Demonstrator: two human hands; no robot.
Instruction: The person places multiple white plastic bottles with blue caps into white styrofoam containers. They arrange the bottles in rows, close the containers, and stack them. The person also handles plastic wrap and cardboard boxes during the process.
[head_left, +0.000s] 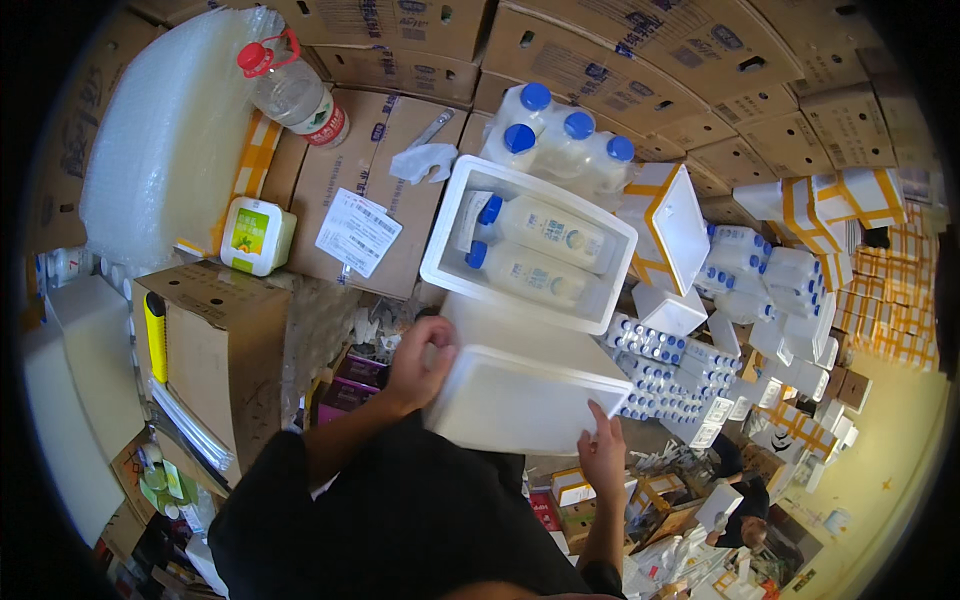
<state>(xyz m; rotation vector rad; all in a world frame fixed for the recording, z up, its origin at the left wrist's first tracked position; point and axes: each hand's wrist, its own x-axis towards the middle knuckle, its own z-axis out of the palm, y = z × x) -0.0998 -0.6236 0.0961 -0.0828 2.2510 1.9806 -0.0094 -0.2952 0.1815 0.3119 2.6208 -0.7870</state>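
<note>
Straight ahead stands an open white foam box (433, 259) with two milky-looking bottles (555, 232) lying side by side in it, blue caps to the left. In front of and below it is a second white foam piece (517, 409), partly blurred; I cannot tell if it is a lid or a box. My left hand (421, 365) grips its left end with curled fingers. At its lower right corner, my right hand (602, 450) holds the edge with the fingertips. Behind the open box are several similar blue-capped bottles (556, 139) in clear wrap.
Left of the box, a printed label sheet (358, 232) and a plastic tub (257, 237) rest on cartons. A large water bottle (294, 94) stands near bubble wrap (165, 142). A yellow cutter (155, 337) is on a carton at left. Another person (742, 510) works at lower right.
</note>
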